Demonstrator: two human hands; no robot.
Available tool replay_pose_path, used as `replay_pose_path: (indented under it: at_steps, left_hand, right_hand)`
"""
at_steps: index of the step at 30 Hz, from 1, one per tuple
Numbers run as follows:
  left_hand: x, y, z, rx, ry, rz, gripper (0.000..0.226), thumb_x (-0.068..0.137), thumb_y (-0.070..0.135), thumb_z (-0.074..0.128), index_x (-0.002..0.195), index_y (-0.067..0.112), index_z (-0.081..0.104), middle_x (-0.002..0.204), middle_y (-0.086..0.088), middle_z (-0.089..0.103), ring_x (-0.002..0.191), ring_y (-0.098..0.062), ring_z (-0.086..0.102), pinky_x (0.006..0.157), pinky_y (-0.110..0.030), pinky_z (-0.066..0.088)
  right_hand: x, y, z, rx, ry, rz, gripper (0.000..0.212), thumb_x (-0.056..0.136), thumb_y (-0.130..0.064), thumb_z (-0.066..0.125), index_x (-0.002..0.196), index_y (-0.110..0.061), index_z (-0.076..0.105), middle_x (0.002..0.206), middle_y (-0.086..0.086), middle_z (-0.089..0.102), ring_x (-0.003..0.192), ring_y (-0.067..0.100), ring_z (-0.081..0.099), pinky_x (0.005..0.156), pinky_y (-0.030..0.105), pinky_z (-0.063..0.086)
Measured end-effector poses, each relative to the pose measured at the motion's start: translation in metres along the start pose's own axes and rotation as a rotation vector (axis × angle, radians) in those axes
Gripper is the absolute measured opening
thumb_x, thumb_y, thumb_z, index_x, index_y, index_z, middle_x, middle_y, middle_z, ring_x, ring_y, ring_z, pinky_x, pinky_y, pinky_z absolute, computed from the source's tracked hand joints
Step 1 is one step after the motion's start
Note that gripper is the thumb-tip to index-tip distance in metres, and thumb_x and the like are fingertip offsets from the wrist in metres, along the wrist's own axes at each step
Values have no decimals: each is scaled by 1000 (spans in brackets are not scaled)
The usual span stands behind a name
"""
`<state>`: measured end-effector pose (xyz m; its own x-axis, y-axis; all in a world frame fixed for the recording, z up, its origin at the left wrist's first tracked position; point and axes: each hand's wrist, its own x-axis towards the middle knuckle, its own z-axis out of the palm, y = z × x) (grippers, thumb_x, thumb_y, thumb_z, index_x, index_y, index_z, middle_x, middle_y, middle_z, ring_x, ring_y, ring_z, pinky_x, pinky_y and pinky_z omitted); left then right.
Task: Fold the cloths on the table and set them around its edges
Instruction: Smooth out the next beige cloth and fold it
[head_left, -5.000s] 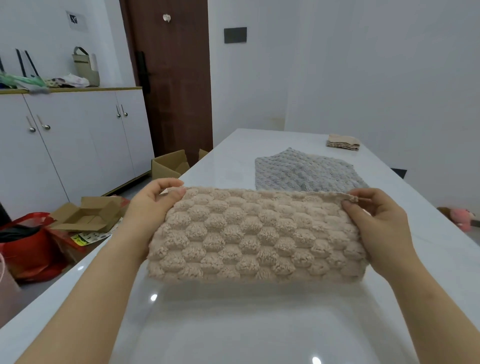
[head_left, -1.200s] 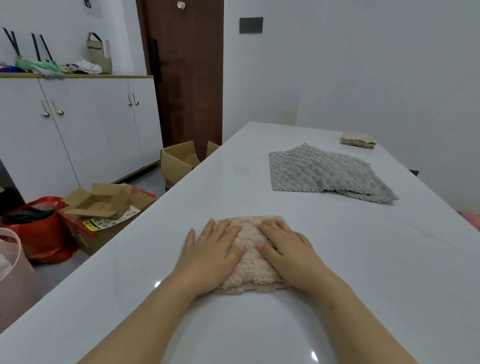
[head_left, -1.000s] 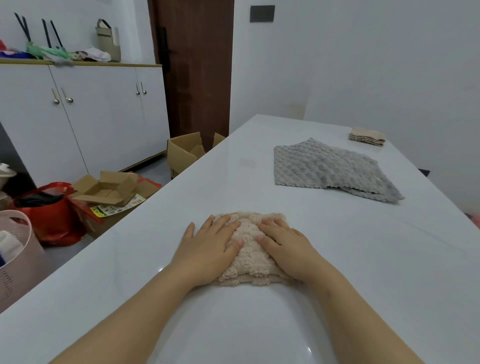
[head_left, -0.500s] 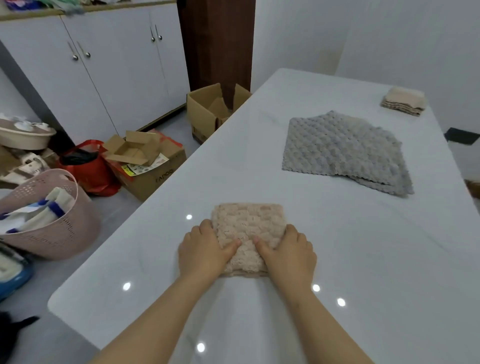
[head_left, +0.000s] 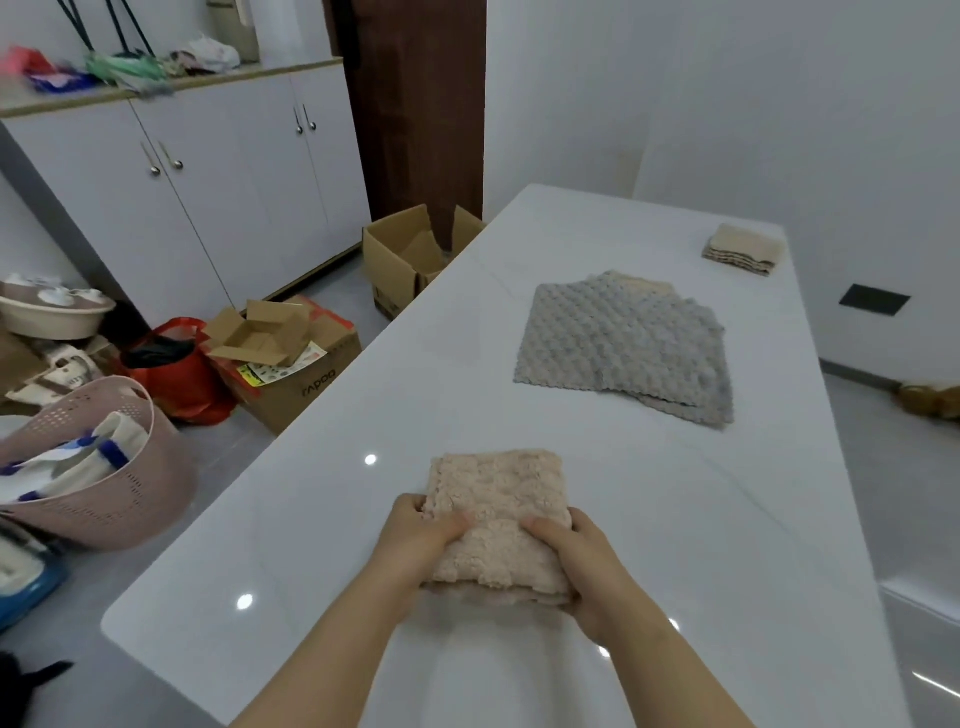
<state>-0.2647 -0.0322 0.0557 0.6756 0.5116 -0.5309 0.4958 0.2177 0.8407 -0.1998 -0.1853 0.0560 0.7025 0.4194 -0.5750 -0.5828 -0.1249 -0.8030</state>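
Two hands grip one folded beige cloth (head_left: 496, 525) at the near end of the white table (head_left: 649, 519): the left hand (head_left: 421, 540) holds its left edge and the right hand (head_left: 576, 558) its right edge, each with the thumb lying on top and the fingers curled under the bundle. The cloth is a thick, bumpy-piled square of several layers, its near edge lifted slightly while the far edge lies on the tabletop. Farther along, near the middle of the table, grey cloths (head_left: 623, 345) lie spread flat and overlapping, a beige one peeking out beneath. At the far right corner sits a small stack of folded beige cloths (head_left: 744, 253).
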Motion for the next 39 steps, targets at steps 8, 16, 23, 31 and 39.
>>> replay_pose_path:
  at_steps: [8, 16, 23, 31, 39]
  left_hand:
    - [-69, -14, 102, -142, 148, 46, 55, 80, 22, 72, 123, 13, 38, 102, -2, 57, 87, -17, 60, 67, -31, 52]
    - [-139, -40, 158, -169, 212, 148, 44, 90, 18, 58, 122, 43, 42, 115, -3, 57, 95, -19, 62, 69, -28, 52]
    - [-144, -35, 172, -90, 263, 205, 17, 93, 13, 52, 96, 24, 64, 102, 14, 56, 87, -1, 52, 65, -16, 40]
    - [-121, -6, 225, -55, 299, 180, 19, 91, 15, 53, 94, 31, 62, 110, 2, 60, 100, -23, 61, 78, -33, 50]
    - [-77, 38, 350, -157, 385, 159, 18, 90, 14, 55, 94, 29, 63, 108, -1, 61, 94, -21, 61, 70, -28, 49]
  right_hand:
    - [-36, -14, -104, -90, -147, -50, 24, 86, -21, 61, 108, -20, 54, 107, 4, 65, 95, 24, 66, 74, 40, 58]
    - [-73, -6, -165, -209, -243, -24, 29, 87, -20, 60, 115, -19, 53, 109, 3, 64, 96, 23, 64, 76, 39, 57]
    - [-75, -16, -177, -257, -254, -45, 28, 87, -21, 59, 115, -20, 53, 108, 2, 63, 95, 21, 63, 77, 38, 57]
    - [-41, -49, -222, -236, -276, -65, 25, 87, -19, 59, 112, -18, 55, 106, 3, 65, 93, 20, 64, 64, 31, 55]
    - [22, -116, -325, -251, -328, -56, 29, 87, -17, 60, 115, -13, 54, 106, 6, 65, 91, 22, 65, 67, 34, 56]
